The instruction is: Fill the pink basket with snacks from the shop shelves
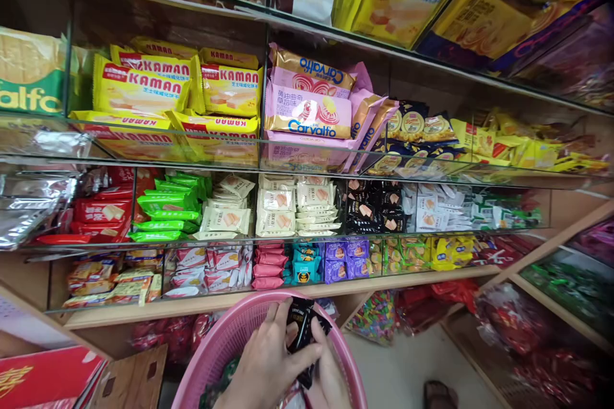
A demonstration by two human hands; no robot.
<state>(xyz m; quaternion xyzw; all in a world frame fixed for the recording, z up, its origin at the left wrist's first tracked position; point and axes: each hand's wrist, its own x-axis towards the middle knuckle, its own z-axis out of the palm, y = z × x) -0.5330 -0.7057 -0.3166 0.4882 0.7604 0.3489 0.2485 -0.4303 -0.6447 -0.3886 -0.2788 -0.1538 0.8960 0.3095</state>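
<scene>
Both of my hands are closed on black snack packets (301, 319) over a pink plastic basket (199, 364). My left hand (268, 354) grips them from the left, its fingers curled over the top. From the right, my right hand (327, 361) presses its thumb and fingers against the same packets. How many packets there are I cannot tell, since my fingers cover part of them. Dark packets and a little red and white wrapping lie deeper in the basket, partly hidden by my hands. Similar black packets (377, 208) stand stacked in a shelf compartment ahead.
Glass-fronted shelves hold green packets (170, 204), cream packets (275, 208), yellow wafer packs (144, 89) and pink cookie packs (309, 112). The wooden shelf edge (192, 303) runs just behind the basket. A cardboard box (127, 380) stands at lower left; bagged sweets (377, 316) lie below the shelf.
</scene>
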